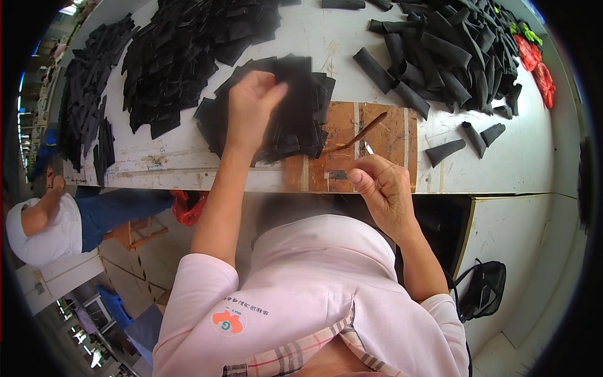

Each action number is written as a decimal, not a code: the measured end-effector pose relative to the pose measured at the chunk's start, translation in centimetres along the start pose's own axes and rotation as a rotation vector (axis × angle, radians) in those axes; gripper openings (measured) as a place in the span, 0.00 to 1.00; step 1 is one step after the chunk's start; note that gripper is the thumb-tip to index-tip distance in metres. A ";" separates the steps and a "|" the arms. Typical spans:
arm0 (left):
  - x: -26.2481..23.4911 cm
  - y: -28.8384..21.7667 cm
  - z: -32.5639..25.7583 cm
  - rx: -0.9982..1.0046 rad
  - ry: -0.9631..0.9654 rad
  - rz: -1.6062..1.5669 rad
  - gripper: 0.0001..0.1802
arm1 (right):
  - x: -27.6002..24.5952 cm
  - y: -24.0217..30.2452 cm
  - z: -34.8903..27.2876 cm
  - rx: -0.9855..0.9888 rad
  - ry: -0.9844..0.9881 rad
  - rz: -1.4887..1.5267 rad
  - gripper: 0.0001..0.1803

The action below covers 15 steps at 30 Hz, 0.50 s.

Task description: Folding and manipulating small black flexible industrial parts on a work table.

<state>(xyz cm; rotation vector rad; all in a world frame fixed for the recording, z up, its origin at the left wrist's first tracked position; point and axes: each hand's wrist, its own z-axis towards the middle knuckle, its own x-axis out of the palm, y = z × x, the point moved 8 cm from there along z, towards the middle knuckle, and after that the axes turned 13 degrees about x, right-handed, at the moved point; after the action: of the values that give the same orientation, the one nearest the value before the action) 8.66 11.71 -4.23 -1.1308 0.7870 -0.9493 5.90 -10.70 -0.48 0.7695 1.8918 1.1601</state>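
My left hand [251, 110] reaches over a pile of flat black fabric pieces [220, 119] on the table. Its fingers are closed and slightly blurred, and a smeared black fabric piece [296, 107] appears to hang from them. To the right, at the table's front edge, my right hand [384, 188] is closed with the thumb against the curled fingers. A small pointed metal tool [369, 148] sticks out beyond these fingers; its rest is hidden in the hand. Just past the tip, a narrow dark brown strip [361, 134] lies across a brown taped board [383, 125].
Large heaps of black fabric pieces [195, 44] cover the far left. Rolled black fabric tubes [440, 56] are heaped at the far right, a few [446, 152] lying loose nearer. Red plastic [534, 69] lies by the right wall. A person [44, 226] works at the left.
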 end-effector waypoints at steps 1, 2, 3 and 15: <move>1.5 -1.6 -1.9 -0.086 0.074 -0.200 0.08 | 0.0 0.5 -0.3 -0.057 -0.045 -0.056 0.22; 2.5 -2.8 -3.8 -0.130 0.145 -0.218 0.08 | 0.0 0.7 -0.4 -0.114 -0.101 -0.038 0.24; 3.5 -3.7 -5.7 -0.175 0.215 -0.236 0.09 | 0.5 0.3 -0.4 -0.116 -0.088 -0.037 0.24; 5.0 -8.2 -10.4 0.352 0.202 0.336 0.16 | 3.2 -1.9 -1.0 0.062 0.053 0.323 0.10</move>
<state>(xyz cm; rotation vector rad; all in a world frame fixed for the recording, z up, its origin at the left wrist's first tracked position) -0.32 2.02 0.88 -0.5810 0.8983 -0.8813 3.23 -9.33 -2.91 1.1200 1.9008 1.3314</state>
